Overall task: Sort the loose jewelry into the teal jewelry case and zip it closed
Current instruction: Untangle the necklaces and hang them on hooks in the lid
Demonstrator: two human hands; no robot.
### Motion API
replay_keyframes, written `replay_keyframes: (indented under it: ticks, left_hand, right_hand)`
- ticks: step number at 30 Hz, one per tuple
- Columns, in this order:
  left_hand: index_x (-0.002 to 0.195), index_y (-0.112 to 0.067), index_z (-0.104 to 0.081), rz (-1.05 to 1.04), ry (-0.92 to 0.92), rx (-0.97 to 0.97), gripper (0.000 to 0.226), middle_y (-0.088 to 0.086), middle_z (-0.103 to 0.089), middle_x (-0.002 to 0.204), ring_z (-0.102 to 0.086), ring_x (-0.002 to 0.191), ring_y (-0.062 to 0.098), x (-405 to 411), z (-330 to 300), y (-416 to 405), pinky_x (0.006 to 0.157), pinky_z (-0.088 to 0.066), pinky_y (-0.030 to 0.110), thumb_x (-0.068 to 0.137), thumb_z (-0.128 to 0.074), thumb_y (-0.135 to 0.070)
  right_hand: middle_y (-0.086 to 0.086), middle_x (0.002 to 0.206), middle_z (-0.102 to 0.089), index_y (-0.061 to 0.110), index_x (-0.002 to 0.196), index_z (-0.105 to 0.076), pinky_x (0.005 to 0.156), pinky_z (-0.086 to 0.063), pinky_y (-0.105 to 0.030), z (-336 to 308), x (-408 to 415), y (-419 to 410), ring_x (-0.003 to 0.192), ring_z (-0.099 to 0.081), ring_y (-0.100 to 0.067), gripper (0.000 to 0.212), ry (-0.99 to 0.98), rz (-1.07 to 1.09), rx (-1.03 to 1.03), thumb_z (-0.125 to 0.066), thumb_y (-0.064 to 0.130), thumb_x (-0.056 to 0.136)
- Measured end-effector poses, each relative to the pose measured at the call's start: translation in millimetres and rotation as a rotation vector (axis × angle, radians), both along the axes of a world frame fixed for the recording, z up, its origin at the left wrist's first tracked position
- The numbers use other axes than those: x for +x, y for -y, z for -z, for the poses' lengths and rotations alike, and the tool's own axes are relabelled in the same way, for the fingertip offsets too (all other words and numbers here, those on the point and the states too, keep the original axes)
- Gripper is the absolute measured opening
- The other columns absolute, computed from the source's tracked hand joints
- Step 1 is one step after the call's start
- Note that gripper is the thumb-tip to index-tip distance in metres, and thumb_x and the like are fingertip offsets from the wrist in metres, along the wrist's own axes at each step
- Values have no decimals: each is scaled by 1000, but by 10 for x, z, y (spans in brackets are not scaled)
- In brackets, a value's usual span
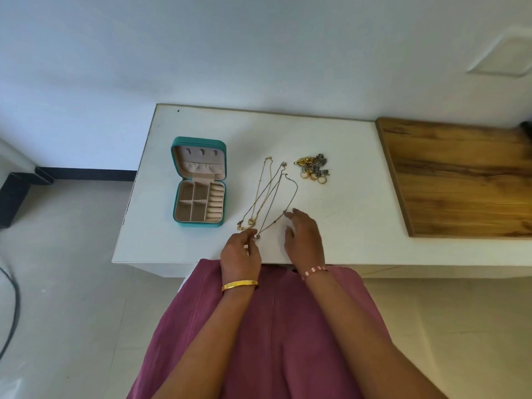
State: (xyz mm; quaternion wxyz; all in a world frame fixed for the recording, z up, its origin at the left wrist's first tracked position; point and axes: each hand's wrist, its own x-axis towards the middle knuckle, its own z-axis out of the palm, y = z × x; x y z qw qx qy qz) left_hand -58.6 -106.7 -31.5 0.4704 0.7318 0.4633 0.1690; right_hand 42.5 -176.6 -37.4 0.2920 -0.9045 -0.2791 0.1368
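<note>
You are at the first step: the teal jewelry case (199,182) lies open and empty on the white table (339,226), left of the necklaces (270,194). Your left hand (240,254) pinches one chain end; your right hand (303,236) rests relaxed on another chain. Next, lift one necklace free without tangling. The rings and earrings (313,168) wait behind.

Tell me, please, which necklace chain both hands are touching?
The rightmost chain, the dark one looping nearest the ring pile. The left hand pinches its near end and the right hand touches its bend; the others lie further left.
</note>
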Motion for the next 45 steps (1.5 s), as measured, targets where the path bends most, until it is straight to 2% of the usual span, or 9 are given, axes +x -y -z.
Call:
replay_keyframes:
  ticks: [5, 10, 15, 22, 29, 32, 35, 41, 45]
  left_hand:
    - [120, -2, -57, 283, -131, 175, 36, 14, -60, 123, -54, 117, 26, -16, 13, 54, 101, -33, 21, 86, -45, 3]
    - [125, -3, -52, 430, -240, 249, 40, 15, -57, 127, -49, 120, 27, -9, 70, 103, 103, -38, 30, 87, -43, 1]
    - [121, -1, -55, 402, -192, 255, 38, 16, -60, 122, -51, 118, 29, -17, 48, 95, 102, -38, 30, 85, -45, 3]
    - [118, -2, -58, 190, -145, 110, 37, 16, -61, 121, -55, 115, 28, -33, 15, 3, 101, -36, 26, 86, -43, 6]
    - [119, -5, -58, 122, -146, 51, 36, 14, -60, 124, -54, 117, 25, -37, 22, -14, 102, -36, 24, 88, -42, 4]
    - [120, -5, -57, 151, -152, 64, 36, 15, -59, 124, -53, 117, 26, -30, 21, -8, 103, -36, 26, 89, -42, 3]
    - [123, -6, -55, 252, -163, 111, 38, 13, -58, 126, -51, 119, 26, -18, 33, 8, 104, -35, 27, 88, -43, 2]
    - [127, -7, -51, 398, -208, 194, 40, 14, -60, 122, -52, 114, 27, -20, 75, 48, 101, -37, 29, 88, -43, 0]
    - [128, -7, -49, 389, -223, 197, 40, 15, -60, 120, -52, 112, 27, -24, 59, 55, 98, -39, 29, 90, -42, -2]
  right_hand:
    - [-8, 155, -17, 11, 145, -22, 115, -15, -35, 69, -75, -6, 143, -15, -25, 53, 49, -198, -267, -39, 13, 95]
    - [-5, 157, -6, 12, 147, -10, 116, -7, -38, 104, -61, 40, 144, -5, -24, 55, 70, -240, -407, -33, 16, 97]
    - [-7, 157, -7, 14, 147, -12, 116, -7, -39, 121, -45, 95, 144, -6, -24, 54, 97, -219, -419, -32, 13, 97]
    - [-13, 156, -7, 21, 147, -16, 115, -9, -42, 139, -87, 88, 143, -7, -29, 61, 140, -323, -442, -42, 14, 92]
    - [-14, 153, -19, 19, 145, -24, 113, -17, -36, 109, -64, 136, 141, -17, -28, 62, 181, -229, -349, -41, 3, 87]
    - [-20, 147, -31, 15, 140, -36, 108, -26, -41, 129, -84, 116, 136, -29, -34, 60, 186, -251, -310, -49, 1, 83]
    - [-28, 130, -50, 8, 125, -56, 96, -41, -49, 194, -76, 113, 119, -48, -43, 57, 197, -235, -275, -62, -5, 70]
    - [-19, 149, -27, 14, 141, -34, 111, -22, -38, 160, -63, 124, 138, -25, -30, 56, 171, -249, -305, -48, 6, 87]
    - [-16, 151, -24, 14, 143, -30, 112, -19, -35, 127, -69, 129, 139, -21, -27, 56, 159, -241, -288, -45, 7, 89]
